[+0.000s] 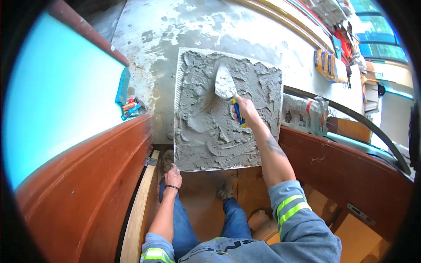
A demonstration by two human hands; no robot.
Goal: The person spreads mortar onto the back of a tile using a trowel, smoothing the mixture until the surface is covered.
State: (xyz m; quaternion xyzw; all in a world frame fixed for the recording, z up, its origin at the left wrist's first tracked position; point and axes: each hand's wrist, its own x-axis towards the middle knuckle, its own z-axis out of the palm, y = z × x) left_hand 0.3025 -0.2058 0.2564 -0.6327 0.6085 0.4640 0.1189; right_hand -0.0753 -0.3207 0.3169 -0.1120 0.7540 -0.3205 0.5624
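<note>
A large square tile (177, 94) with a white ribbed back shows at its edges. Thick, uneven grey mortar (206, 131) covers most of it. My right hand (245, 111) is closed around the blue and yellow handle of a trowel (225, 84). Its mortar-smeared blade points away from me and rests on the mortar in the upper middle. My left hand (173, 177), with a dark band at the wrist, grips the tile's near left corner; some of its fingers are hidden under the edge.
Red-brown wooden door panels (87, 193) flank me on both sides. Small tools (131, 107) sit on a ledge at left. Yellow and blue packages (328, 65) stand at the far right, and a plastic-wrapped bundle (305, 113) lies beside the tile. Beyond is a stained concrete floor (175, 24).
</note>
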